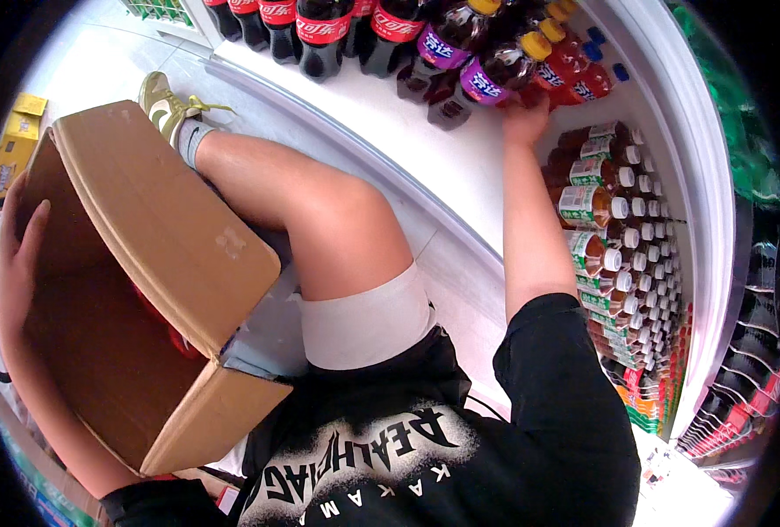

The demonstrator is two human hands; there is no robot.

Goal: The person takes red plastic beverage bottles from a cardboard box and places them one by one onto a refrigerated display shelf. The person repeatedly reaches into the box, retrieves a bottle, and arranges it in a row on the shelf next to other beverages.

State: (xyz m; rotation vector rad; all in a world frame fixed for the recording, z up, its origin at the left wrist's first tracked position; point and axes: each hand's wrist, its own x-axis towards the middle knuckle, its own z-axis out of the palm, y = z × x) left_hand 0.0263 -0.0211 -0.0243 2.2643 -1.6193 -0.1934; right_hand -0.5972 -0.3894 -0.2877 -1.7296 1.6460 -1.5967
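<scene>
An open cardboard box [166, 224] lies tilted at the left, with something red partly visible inside. My left hand [24, 250] rests against the box's far left side, thumb over the inner edge; the forearm runs along its outside. My right hand [527, 117] reaches onto the white cooler shelf [390, 125], among the bottles, its fingertips hidden. Close to it are purple-labelled soda bottles [485, 79] with yellow caps and red soda bottles [581, 82] with blue caps. Whether it grips one is not clear.
Cola bottles [324, 39] with red labels line the shelf's upper part. Tea bottles [587, 204] with white caps fill the right side in rows. The cooler's curved frame [712, 197] stands beyond them. A bent bare knee [357, 204] lies between box and shelf; a yellow carton [18, 145] stands far left.
</scene>
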